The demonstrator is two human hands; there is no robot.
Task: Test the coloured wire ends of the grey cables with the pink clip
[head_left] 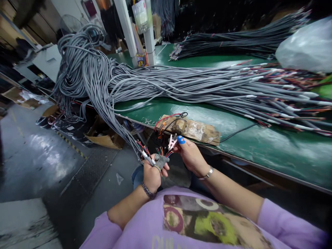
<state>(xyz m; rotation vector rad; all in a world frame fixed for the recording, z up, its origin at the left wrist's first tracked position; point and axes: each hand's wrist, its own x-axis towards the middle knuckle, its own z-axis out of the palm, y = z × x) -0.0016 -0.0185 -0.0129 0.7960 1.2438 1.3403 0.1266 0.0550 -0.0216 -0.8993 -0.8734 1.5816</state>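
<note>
The left hand (152, 178) curled tight round gray cables (127, 135), likely to steady them; at two o'clock, the right hand (192, 157) was almost closed beside a pink clip (171, 142), hold unclear.

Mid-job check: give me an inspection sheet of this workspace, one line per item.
Surface: green bench, shiny, pale marks near its front edge.
Work in hand: cable ends with bared coloured wires; small pink clip beside them.
Clutter: wooden board at the front edge; plastic bag at right.
Hands: left grips the cable ends; right is at the clip, its hold unclear.
Cables: grey pile across the bench, black bundle behind.
Surroundings: cardboard box below the bench.
</note>
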